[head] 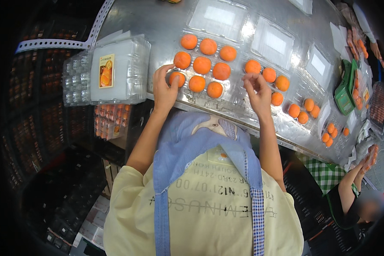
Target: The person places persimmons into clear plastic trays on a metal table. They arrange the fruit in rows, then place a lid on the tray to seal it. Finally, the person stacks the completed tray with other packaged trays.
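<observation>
My left hand (165, 88) is at the left edge of a clear plastic clamshell tray (192, 98). Its thumb lies on the nearest left orange-coloured fruit (180, 84), and its fingers reach toward the fruit (182, 60) behind it. Rows of round fruit (202, 65) fill the tray's cups, and its lid (217, 16) is folded back. Over the left part of a second, partly filled clamshell (243, 102), my right hand (258, 92) has curled fingers with nothing visible between them. Close to that hand are a back-row fruit (252, 66) and a nearer fruit (277, 99).
Stacked clamshells (124, 70), one bearing a label, stand at the metal table's (166, 19) left end. More part-filled clamshells (302, 105) run rightward toward a green device (345, 89). A co-worker (345, 192) at the right holds a filled pack (369, 158). A perforated metal post (97, 28) rises at left.
</observation>
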A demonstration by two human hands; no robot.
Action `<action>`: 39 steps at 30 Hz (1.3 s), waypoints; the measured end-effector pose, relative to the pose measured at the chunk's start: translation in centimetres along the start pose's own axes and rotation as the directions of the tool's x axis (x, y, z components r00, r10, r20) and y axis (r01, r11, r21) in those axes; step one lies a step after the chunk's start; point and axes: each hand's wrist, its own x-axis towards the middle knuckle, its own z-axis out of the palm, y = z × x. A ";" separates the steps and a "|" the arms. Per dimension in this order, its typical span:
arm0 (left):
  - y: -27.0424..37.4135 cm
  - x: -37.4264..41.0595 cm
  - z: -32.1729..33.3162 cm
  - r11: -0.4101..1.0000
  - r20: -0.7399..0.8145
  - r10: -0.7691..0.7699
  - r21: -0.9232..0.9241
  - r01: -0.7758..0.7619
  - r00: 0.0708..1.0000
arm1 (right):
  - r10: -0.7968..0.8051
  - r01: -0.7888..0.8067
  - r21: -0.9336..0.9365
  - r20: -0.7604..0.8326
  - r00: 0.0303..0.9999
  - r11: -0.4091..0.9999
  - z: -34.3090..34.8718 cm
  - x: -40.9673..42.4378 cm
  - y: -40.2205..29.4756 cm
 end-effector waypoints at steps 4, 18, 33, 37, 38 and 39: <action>-1.8 -0.6 0.3 0.973 0.005 -0.175 -0.153 0.174 0.984 | 0.002 -0.004 -0.056 -0.049 0.999 0.998 0.0 6.0 -1.2; -5.5 -1.8 0.6 0.837 0.136 -0.405 -0.342 0.427 0.904 | 0.175 -0.178 -0.574 -0.061 0.983 0.800 1.2 20.1 2.8; -4.9 -0.7 -0.6 0.589 0.389 -0.527 -0.473 0.655 0.755 | 0.240 -0.167 -0.422 0.125 0.963 0.891 -0.2 12.5 -1.4; -3.6 -0.6 -1.5 0.473 0.432 -0.570 -0.523 0.709 0.699 | -0.151 0.206 -0.281 0.205 0.967 0.937 0.6 8.9 -1.6; -3.3 -0.5 -1.7 0.440 0.446 -0.581 -0.532 0.723 0.681 | -0.165 0.228 -0.313 0.214 0.963 0.922 0.7 8.2 -1.8; -3.0 -0.4 -1.9 0.408 0.459 -0.590 -0.541 0.735 0.665 | -0.180 0.250 -0.344 0.222 0.958 0.905 0.9 7.4 -1.9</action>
